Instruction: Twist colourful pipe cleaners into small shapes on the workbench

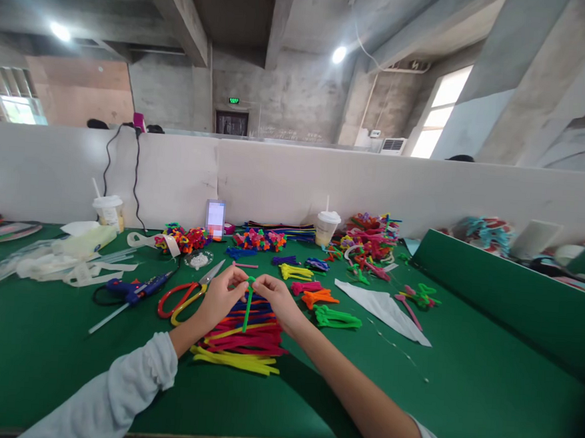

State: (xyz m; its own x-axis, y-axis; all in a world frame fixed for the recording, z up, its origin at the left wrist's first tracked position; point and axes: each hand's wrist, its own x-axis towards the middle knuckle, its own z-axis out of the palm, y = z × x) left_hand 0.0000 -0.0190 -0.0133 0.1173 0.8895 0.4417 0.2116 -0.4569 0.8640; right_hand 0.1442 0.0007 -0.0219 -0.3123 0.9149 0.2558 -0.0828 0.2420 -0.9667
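Note:
A green pipe cleaner (247, 312) hangs between my two hands, its top bent into a small loop at the fingertips. My left hand (224, 294) pinches one side of that bend. Opposite it, my right hand (275, 299) is closed on the other side. Under both hands lie pipe cleaners in layers: red ones (248, 341), yellow ones (235, 360) nearest me, and blue and orange ones partly covered. Right of my right hand sit small bent bundles in green (336, 317), orange (320, 297) and pink (306, 287), with a yellow bundle (295, 272) behind.
Scissors (187, 295) and a blue glue gun (134, 289) lie on the left. A phone (216, 219), lidded cups (327, 228) and heaps of colourful pieces (371, 241) stand along the white partition (285, 178). A green divider (497, 300) borders the right; white paper (383, 310) lies before it.

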